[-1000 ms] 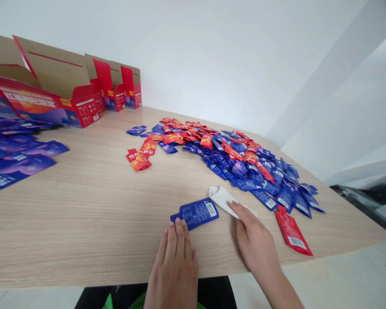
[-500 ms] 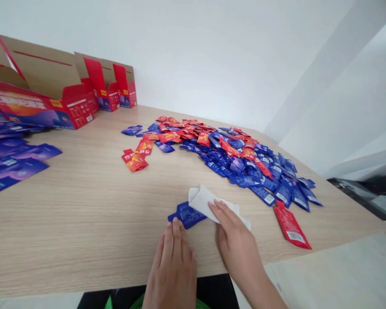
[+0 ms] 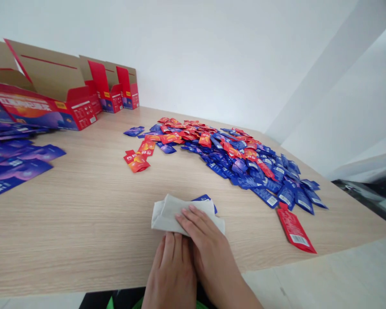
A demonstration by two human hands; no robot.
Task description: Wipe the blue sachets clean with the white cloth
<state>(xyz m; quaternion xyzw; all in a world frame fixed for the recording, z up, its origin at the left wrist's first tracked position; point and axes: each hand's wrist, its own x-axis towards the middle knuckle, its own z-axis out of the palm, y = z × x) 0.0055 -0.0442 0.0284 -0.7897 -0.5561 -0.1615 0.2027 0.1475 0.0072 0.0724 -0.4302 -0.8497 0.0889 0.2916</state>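
My right hand (image 3: 209,244) lies over a folded white cloth (image 3: 169,214) and presses it onto a blue pouch (image 3: 206,198). Most of the pouch is under the cloth; only its far right corner shows. Close beside it, my left hand (image 3: 173,266) rests on the table with fingers stretched out flat, their tips at the near edge of the cloth. Whether those fingertips touch the pouch is hidden.
Blue and red pouches (image 3: 231,150) form a big heap at the back right. One red pouch (image 3: 296,229) lies apart near the right edge. Blue pouches (image 3: 16,171) are stacked at left, before open red cartons (image 3: 48,107). Two orange-red pouches (image 3: 137,161) lie mid-table.
My right hand has slid the cloth leftward over the pouch, covering most of it. My left hand stays nearly in place, and the two hands are now side by side.
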